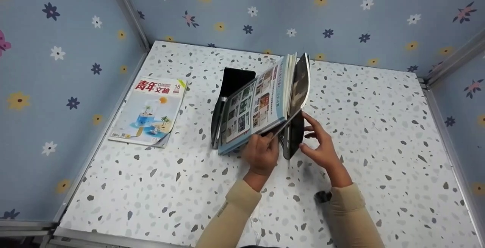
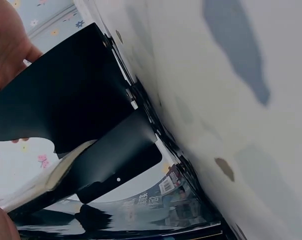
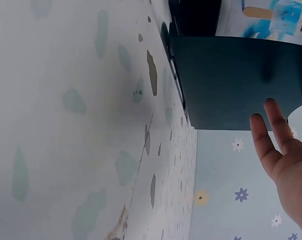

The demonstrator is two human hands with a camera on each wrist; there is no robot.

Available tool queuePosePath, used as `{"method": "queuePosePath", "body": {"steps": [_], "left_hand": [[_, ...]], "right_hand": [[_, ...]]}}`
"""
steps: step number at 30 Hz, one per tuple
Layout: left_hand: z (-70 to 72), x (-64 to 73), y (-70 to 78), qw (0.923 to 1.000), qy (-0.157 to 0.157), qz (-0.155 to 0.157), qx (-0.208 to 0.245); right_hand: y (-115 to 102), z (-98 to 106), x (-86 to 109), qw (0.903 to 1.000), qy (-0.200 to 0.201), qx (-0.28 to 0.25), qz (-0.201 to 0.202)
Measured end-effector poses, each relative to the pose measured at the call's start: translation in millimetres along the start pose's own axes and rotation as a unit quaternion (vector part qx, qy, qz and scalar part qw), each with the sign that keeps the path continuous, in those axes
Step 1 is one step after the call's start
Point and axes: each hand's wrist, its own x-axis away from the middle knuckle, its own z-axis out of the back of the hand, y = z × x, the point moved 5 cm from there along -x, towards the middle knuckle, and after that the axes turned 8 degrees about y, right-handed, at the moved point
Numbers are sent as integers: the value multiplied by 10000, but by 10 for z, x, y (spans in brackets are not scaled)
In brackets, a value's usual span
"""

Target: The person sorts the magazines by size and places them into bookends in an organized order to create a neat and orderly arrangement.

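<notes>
A black book rack [image 1: 237,79] stands on the speckled table with several books and magazines leaning in it. The front book [image 1: 261,102] has a pale blue cover with small pictures. My left hand [image 1: 261,153] is at the lower edge of the stack, its curled fingers gripping the bottom of a dark-covered magazine [image 1: 301,81] that tilts at the right. Beside the rack's right end panel [image 1: 295,138], my right hand [image 1: 322,145] has its fingers spread and extended, fingertips right at the panel. In the right wrist view that end panel [image 3: 231,80] stands upright beside the fingers.
Left of the rack, another magazine [image 1: 147,111] with a beach picture lies flat on the table [image 1: 379,145]. Flowered blue walls [image 1: 265,13] enclose the table at the back and both sides. A small black object [image 1: 323,196] shows at the right wrist.
</notes>
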Motion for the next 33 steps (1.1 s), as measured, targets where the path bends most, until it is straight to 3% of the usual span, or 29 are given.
{"method": "queuePosePath", "body": {"steps": [5, 11, 15, 16, 17, 22, 23, 26, 33], "left_hand": [[-3, 3, 15, 9990, -342, -126, -268], [15, -15, 42, 9925, -809, -663, -633], [32, -18, 69, 9888, -1083, -840, -593], [5, 70, 40, 9890, -1089, -878, -490], [7, 74, 45, 9888, -1135, -884, -389], [1, 111, 69, 9865, -1393, -858, 103], [33, 33, 110, 9856, -1484, -796, 140], [33, 56, 136, 9839, -1632, -717, 160], [38, 90, 209, 9775, -2057, -119, 455]], "right_hand": [[2, -4, -7, 10000, -2, 30, 16], [11, -6, 1, 9999, -44, 135, -30], [14, 2, 5, 9999, -12, 133, -16], [13, 4, 5, 9999, 5, 136, 3], [11, 5, 5, 9999, 14, 158, 21], [18, 19, 14, 9996, 106, 241, 63], [19, 22, 17, 9996, 125, 248, 73], [25, 24, 25, 9996, 150, 226, 91], [25, 20, 22, 9998, 70, 178, 3]]}}
